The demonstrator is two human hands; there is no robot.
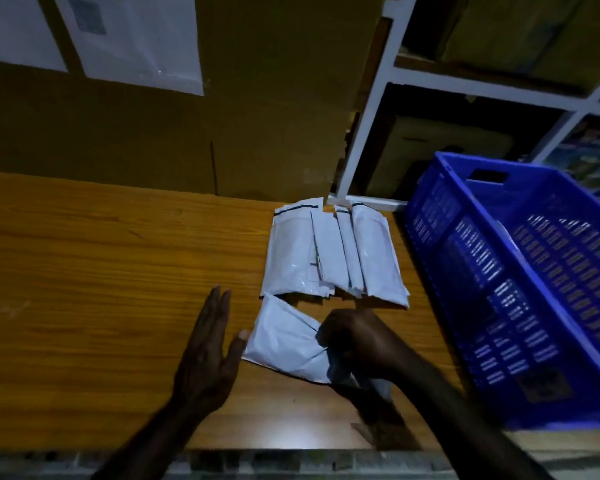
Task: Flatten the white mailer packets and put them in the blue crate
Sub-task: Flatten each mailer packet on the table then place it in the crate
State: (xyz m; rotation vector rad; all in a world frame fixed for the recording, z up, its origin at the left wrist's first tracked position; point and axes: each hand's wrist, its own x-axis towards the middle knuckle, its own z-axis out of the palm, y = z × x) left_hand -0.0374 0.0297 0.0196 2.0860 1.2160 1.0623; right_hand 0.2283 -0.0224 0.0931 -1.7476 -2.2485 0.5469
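Mailers (333, 254) on wooden table (118, 271), blue crate (520, 278) seemingly alongside.

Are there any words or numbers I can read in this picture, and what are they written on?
None can be read.
White sheet on the cardboard wall: a grey printed patch, too blurred to read.
Blue crate: a dark label near its bottom corner, too blurred to read.
White mailer packets: only dark strips along the top edges, no letters visible.
Boxes on the shelf: coloured print, unreadable.
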